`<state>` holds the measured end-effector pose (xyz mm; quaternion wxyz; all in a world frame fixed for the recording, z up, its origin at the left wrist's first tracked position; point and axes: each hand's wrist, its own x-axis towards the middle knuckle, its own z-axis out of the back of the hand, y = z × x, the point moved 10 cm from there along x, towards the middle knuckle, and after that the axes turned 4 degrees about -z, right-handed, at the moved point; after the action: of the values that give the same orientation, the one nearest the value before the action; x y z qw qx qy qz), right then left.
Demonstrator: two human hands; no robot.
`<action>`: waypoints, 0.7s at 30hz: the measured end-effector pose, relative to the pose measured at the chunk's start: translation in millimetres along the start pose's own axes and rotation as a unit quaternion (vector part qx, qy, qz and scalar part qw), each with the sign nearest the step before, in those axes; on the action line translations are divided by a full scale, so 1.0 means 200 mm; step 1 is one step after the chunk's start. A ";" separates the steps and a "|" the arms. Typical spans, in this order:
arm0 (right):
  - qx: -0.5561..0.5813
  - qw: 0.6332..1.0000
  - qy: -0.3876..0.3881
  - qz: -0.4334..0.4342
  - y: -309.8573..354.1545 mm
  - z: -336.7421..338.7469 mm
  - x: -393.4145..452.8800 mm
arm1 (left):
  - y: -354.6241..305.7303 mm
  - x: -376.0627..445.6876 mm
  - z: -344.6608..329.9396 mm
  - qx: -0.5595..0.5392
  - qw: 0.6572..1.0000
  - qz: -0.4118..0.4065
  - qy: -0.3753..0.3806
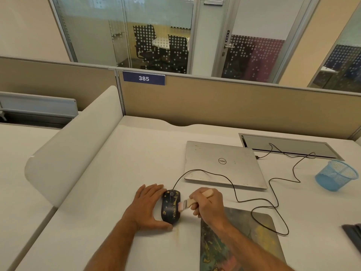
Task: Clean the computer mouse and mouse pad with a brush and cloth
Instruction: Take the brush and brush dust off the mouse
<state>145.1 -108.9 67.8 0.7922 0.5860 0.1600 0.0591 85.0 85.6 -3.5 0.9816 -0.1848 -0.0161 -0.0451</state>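
A black computer mouse with yellow specks lies on the white desk, its cord running off to the right. My left hand cups its left side, thumb at the near end and fingers at the far end. My right hand grips a small wooden-handled brush, whose pale bristles touch the mouse's right side. A dark, multicoloured mouse pad lies to the right, partly under my right forearm. A dark cloth shows at the right edge.
A shut silver laptop lies behind the mouse. A blue mesh cup stands at the far right, near a cable tray. The mouse cord loops across the desk. A white divider stands on the left.
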 end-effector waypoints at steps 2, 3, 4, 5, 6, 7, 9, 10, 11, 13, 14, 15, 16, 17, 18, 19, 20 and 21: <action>-0.051 0.997 0.053 -0.004 -0.01 -0.06 -0.01 | 0.00 0.00 0.00 -0.003 1.000 -0.003 -0.005; -0.072 0.995 0.067 -0.004 -0.02 -0.07 -0.01 | 0.00 0.00 0.01 -0.002 1.000 -0.004 -0.008; -0.078 0.995 0.067 -0.005 -0.02 -0.07 -0.01 | 0.00 0.00 0.01 0.001 1.000 -0.004 -0.009; -0.068 0.996 0.054 -0.006 -0.02 -0.05 0.00 | 0.00 0.00 0.00 0.003 1.000 -0.004 -0.007; -0.053 0.998 0.040 -0.008 -0.02 -0.03 0.01 | 0.00 0.00 0.00 0.003 1.000 -0.003 -0.005; -0.046 0.998 0.033 -0.011 -0.02 -0.02 0.02 | 0.00 0.00 0.00 0.003 1.000 -0.003 -0.005; -0.065 0.996 0.063 -0.020 -0.03 -0.04 0.03 | 0.00 0.00 0.00 0.005 1.000 -0.002 -0.004; -0.085 0.993 0.084 -0.022 -0.04 -0.06 0.03 | 0.00 0.00 0.00 0.004 1.000 -0.002 -0.004; -0.096 0.991 0.092 -0.021 -0.05 -0.07 0.03 | 0.01 0.00 0.00 0.003 1.000 -0.003 -0.007; -0.069 0.995 0.066 -0.025 -0.05 -0.03 0.06 | 0.01 0.00 0.00 0.001 1.000 -0.006 -0.014; -0.038 0.998 0.043 -0.027 -0.04 0.00 0.08 | 0.00 0.00 0.00 0.001 1.000 -0.007 -0.014; -0.017 0.999 0.023 -0.027 -0.03 0.02 0.10 | 0.00 0.00 0.00 0.000 1.000 -0.006 -0.013; -0.010 1.000 0.009 -0.024 -0.02 0.03 0.12 | 0.01 0.00 0.00 -0.002 1.000 -0.005 -0.013; -0.017 1.000 0.002 -0.022 -0.01 0.04 0.14 | 0.01 0.00 0.00 -0.003 1.000 -0.004 -0.014; -0.029 0.999 0.000 -0.021 0.00 0.03 0.16 | 0.01 0.00 0.00 -0.004 1.000 -0.004 -0.015; -0.043 0.999 0.004 -0.017 0.00 0.02 0.18 | 0.01 0.00 0.00 -0.005 1.000 -0.004 -0.016; -0.059 0.998 0.012 -0.010 0.01 0.01 0.19 | 0.01 0.00 0.00 -0.006 1.000 -0.003 -0.018; -0.076 0.997 0.025 -0.001 0.02 -0.01 0.20 | 0.01 0.00 0.00 -0.005 1.000 -0.003 -0.019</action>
<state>181.6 -93.9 63.7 0.8302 0.5222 0.1756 0.0850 84.4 87.1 -3.0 0.9800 -0.1909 -0.0348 -0.0442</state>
